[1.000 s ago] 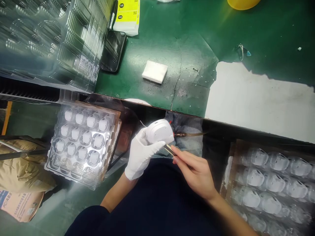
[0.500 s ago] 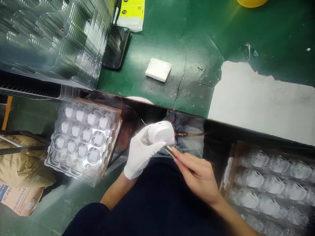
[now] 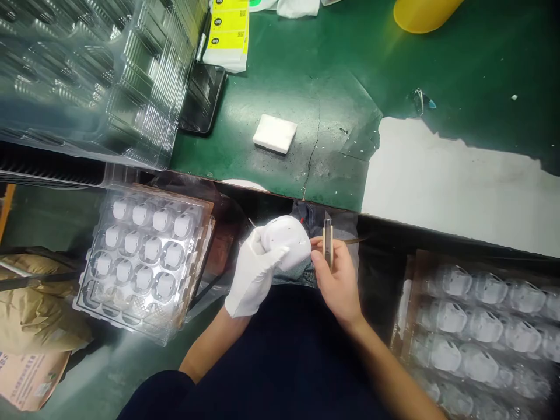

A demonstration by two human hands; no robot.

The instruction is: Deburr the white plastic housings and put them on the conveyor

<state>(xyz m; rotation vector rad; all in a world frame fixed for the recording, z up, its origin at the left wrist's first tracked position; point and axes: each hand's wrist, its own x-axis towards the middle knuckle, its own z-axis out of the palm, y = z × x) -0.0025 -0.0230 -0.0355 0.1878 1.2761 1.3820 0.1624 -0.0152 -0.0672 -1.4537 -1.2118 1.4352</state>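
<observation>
Gloved in white, my left hand [image 3: 254, 271] grips a rounded white plastic housing [image 3: 286, 240] over my lap, its thumb lying across the near side. A few small dark holes show in the housing's face. My bare right hand [image 3: 336, 280] is closed around a utility knife [image 3: 328, 248] with a pale handle, the blade pointing up and away from me. Its fingertips are close to the housing's right edge; whether they touch it I cannot tell.
On the green bench [image 3: 280, 76] lie a white block [image 3: 275, 134], a phone [image 3: 203, 99], and yellow labels [image 3: 230, 26]. Clear trays [image 3: 87, 76] are stacked at upper left. Trays of white parts stand at left [image 3: 140, 251] and right [image 3: 481, 338]. A yellow container [image 3: 424, 14] stands at the back.
My right hand has swung the knife from the housing's lower edge to upright at its right side. The housing has tilted in my left hand. The whole view has shifted slightly.
</observation>
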